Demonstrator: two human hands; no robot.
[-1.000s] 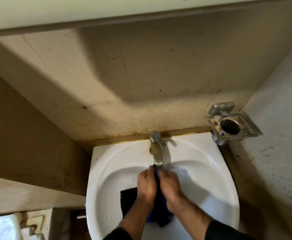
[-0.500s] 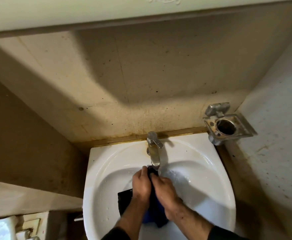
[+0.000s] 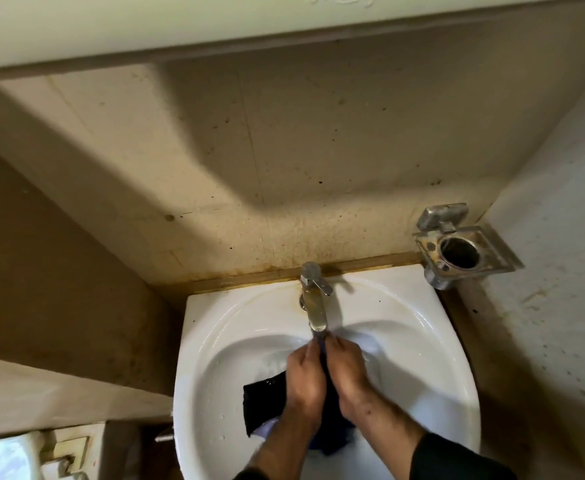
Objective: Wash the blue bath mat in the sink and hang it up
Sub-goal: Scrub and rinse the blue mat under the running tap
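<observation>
Head view looks down into a white ceramic basin (image 3: 208,358) set against a stained beige wall (image 3: 284,168). Both hands meet just below the spout of the tarnished chrome tap (image 3: 313,299). The left hand (image 3: 305,379) is curled tight around a bunched fold of the dark blue bath mat (image 3: 266,400), knuckles up, fingertips pointing toward the tap. The right hand (image 3: 348,372) is curled the same way, gripping the same fold from the other side, so the two hands press together with a thin ridge of cloth between them. The mat looks soaked and almost black where it spreads flat to the left in the bowl; a brighter blue part hangs under the wrists near the front rim, with a pale patch beside it. Raised lettering on the white ledge (image 3: 145,26) at the top edge is cut off and unreadable. A rusty square metal holder (image 3: 464,251) is fixed to the wall right of the basin.
</observation>
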